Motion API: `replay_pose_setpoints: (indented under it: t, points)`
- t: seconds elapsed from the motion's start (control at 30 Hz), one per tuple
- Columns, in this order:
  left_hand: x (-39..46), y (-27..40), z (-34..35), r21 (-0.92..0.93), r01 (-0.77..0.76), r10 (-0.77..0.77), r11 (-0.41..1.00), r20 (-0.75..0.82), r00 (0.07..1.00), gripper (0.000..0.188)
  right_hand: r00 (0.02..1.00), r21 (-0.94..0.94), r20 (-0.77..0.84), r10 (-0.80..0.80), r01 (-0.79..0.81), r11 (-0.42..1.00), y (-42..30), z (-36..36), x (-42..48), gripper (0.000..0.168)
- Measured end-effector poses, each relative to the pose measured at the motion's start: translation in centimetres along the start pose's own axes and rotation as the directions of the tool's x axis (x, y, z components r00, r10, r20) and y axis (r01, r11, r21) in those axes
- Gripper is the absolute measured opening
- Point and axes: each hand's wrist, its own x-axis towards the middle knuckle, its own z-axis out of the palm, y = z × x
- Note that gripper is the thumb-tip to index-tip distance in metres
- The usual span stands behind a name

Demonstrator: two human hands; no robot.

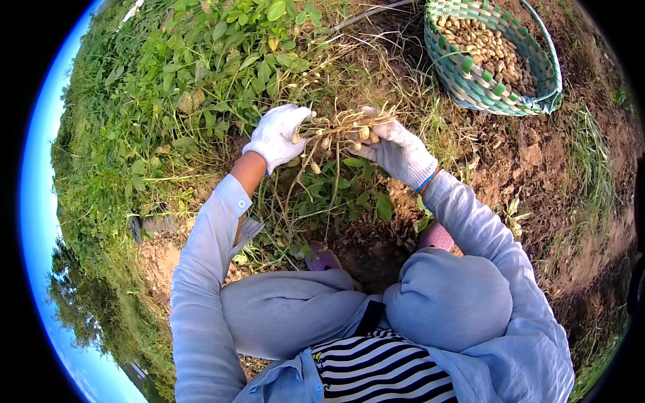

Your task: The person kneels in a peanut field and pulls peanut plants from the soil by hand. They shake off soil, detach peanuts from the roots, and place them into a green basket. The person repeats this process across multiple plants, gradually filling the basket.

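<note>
Between my two gloved hands is a pulled-up peanut plant, its root end (347, 126) held sideways with several pale pods (365, 133) on it. My left hand (280, 135), in a white knit glove, grips the plant at the left end of the roots. Around the right end of the roots close the fingers of my right hand (395, 148), in a soiled white glove, right at the pods. Thin stems hang from the roots toward green leaves (322, 189) below my hands. Some fingertips are hidden behind the roots.
A green and white woven basket (453, 80) with a handle stands at the upper right, partly filled with peanuts (486, 50). Leafy peanut plants (211, 65) grow at the upper left. My knees (448, 297) are bent close below my arms, and dry soil (529, 156) lies to the right.
</note>
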Motion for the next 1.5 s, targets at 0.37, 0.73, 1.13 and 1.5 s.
replay_pose_setpoints:
  t: [0.37,0.73,1.13,1.5]
  points:
    - [-0.1,1.6,0.5,0.078,-0.052,0.046,0.996,0.079,0.996,0.049,0.89,-0.116,0.08,0.45,-0.44,0.891,0.2,1.3,-0.5,0.043]
    - [-0.3,1.8,0.8,0.129,-0.18,0.163,0.975,0.132,0.978,0.044,0.902,0.329,0.164,0.399,-0.431,0.84,3.4,2.6,-3.3,0.029]
    - [-1.3,-3.1,0.2,0.168,0.196,-0.214,0.966,0.095,0.972,0.033,0.856,-0.818,-0.376,0.354,-0.486,0.308,-0.5,6.8,-7.1,0.022]
    - [1.3,3.5,-0.3,0.381,0.046,-0.145,0.924,0.234,0.961,0.086,0.903,-0.731,-0.221,0.368,-0.403,0.551,-4.2,4.6,-4.7,0.026]
